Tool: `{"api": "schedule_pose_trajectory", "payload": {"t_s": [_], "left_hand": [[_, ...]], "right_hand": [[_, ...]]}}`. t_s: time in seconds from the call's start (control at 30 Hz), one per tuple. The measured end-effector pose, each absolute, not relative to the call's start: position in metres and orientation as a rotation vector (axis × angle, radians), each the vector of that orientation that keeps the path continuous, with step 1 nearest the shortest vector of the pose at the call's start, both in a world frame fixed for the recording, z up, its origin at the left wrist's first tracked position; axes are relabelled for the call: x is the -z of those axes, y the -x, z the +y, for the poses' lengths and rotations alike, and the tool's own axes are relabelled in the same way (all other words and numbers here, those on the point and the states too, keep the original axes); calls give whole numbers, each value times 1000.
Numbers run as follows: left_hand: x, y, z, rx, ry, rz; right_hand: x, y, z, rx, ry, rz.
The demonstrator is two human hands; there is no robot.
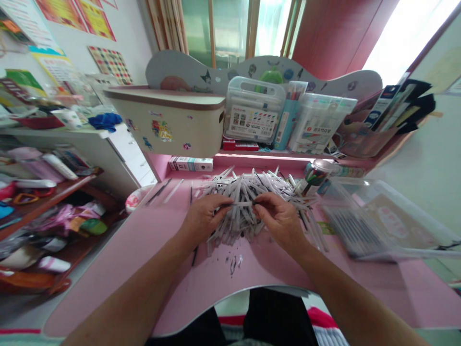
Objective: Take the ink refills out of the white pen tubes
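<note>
Between my two hands, a slim white pen is held level above a heap of similar pens. My left hand pinches its left end between thumb and fingers. At its right end, which looks dark, the thumb and fingers of my right hand are closed. The loose heap of white and black pens spreads beneath and behind both hands on the pink desk. Small dark bits lie on the desk in front of the heap. Fine detail of the held pen is blurred.
To the right sits an open clear plastic box with pens laid in a row. A jar of pens stands behind it. The shelf above carries a cream bin, marker cases and a pen holder.
</note>
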State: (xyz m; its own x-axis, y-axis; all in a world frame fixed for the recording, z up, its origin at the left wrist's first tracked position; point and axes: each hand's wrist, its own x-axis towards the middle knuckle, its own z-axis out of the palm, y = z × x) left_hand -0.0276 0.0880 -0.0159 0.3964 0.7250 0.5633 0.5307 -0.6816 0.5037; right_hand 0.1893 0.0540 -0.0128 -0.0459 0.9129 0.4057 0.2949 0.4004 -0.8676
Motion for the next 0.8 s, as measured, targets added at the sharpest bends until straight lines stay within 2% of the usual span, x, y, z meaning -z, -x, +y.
{"api": "schedule_pose_trajectory", "payload": {"t_s": [0.3, 0.53, 0.8], "left_hand": [[16, 27, 88, -1159, -2435, 1089], [15, 27, 88, -1173, -2397, 1093], [15, 25, 88, -1165, -2449, 1051]], "right_hand": [[1, -191, 51, -362, 1234, -1860], [4, -194, 52, -483, 1176, -1839], [6, -196, 54, -338, 1132, -1912]]}}
